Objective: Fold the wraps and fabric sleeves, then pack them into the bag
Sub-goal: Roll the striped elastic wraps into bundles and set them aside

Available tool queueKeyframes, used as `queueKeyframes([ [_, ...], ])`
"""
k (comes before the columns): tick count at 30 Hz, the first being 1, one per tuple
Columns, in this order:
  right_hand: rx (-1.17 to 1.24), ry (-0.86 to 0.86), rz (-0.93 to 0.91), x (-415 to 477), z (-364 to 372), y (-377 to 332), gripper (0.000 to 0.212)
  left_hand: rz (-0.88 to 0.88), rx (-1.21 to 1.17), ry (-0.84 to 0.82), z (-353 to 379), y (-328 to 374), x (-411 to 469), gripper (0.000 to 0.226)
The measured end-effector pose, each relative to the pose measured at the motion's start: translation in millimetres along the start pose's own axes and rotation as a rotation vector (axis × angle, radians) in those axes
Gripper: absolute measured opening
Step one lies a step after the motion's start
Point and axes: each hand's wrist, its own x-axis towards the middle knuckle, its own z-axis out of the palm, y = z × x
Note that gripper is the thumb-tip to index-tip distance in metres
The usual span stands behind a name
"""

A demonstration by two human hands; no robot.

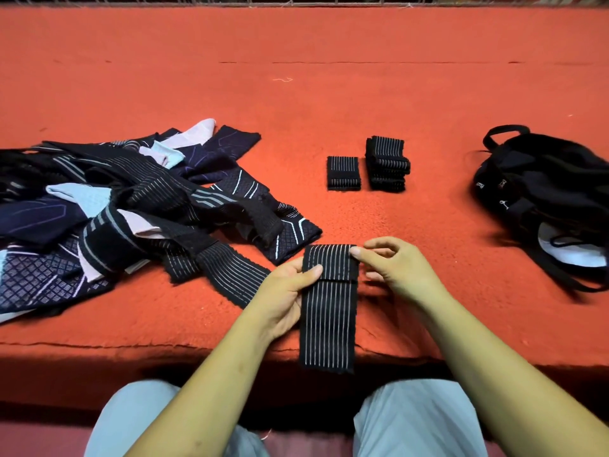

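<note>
A black striped wrap (329, 305), top end folded down, hangs over the red counter (329, 94) edge, with a tangled heap of unfolded wraps and sleeves (131, 206) left, a folded wrap (343, 173) and folded stack (387, 163) beyond, and a slumped black bag (543, 192) right.

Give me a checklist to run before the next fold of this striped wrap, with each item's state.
1. Left hand grips the striped wrap at its left edge: ok.
2. Right hand pinches the flap at its right corner: ok.
3. Flap lines up with the layer beneath: ok.
4. Wrap's tail lies apart from the unfolded pile: ok.
5. Folded stacks stand untoppled: ok.
6. Bag open for packing: cannot tell.
</note>
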Motion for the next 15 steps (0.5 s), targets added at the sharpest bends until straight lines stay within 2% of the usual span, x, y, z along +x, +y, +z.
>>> queueKeyframes([
  [1,0.032,-0.050,0.149,2.8,-2.3,-5.0,0.054,0.006,0.016,-0.010,-0.7,1.0,0.4,0.037],
  [2,0.069,-0.135,0.275,4.5,-3.9,-11.0,0.058,0.007,0.033,-0.031,-0.4,2.2,0.3,0.039],
  [4,0.169,-0.283,0.445,7.2,-6.0,-22.8,0.046,0.001,0.058,-0.083,-0.3,3.4,-0.2,0.043],
  [6,0.276,-0.331,0.477,12.2,-5.7,-29.9,0.036,-0.020,0.079,-0.109,-0.3,4.4,-1.4,0.047],
  [10,0.276,-0.118,0.282,24.6,3.1,-33.8,0.020,-0.101,0.156,-0.114,-2.5,4.3,-2.6,0.044],
  [12,0.256,-0.086,0.141,26.1,6.9,-39.3,0.009,-0.139,0.164,-0.058,-3.8,3.4,-1.5,0.036],
  [15,0.141,-0.071,-0.079,23.7,8.5,-51.1,0.010,-0.183,0.121,0.022,-6.2,3.0,2.9,0.034],
])
